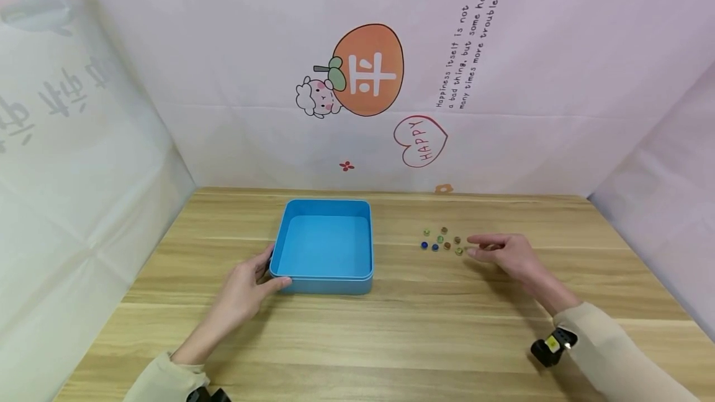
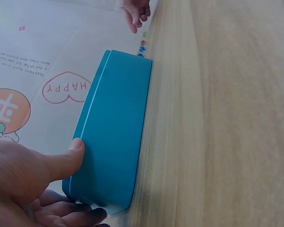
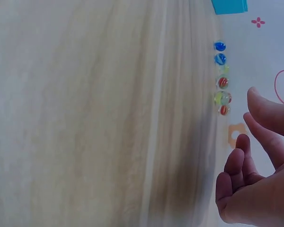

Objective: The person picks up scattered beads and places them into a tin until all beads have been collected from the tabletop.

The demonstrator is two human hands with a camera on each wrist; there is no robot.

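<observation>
A square, shallow blue box [image 1: 326,286] with no lid on sits left of the table's middle, its inside bare. My left hand [image 1: 242,290] grips its near left corner. In the left wrist view the thumb [image 2: 68,163] presses the box's upper edge, and the other fingers go round the corner, partly hidden. Several glass marbles, among them a dark blue marble [image 1: 424,245] and a green marble [image 1: 440,239], lie in a loose cluster right of the box. Just right of them hovers my right hand [image 1: 511,255], thumb and forefinger apart and holding nothing.
The wooden table [image 1: 413,340] ends at a white printed cloth [image 1: 251,147] hanging behind it, with more cloth at both sides. A black wrist camera [image 1: 550,347] is strapped over the right sleeve [image 1: 609,346].
</observation>
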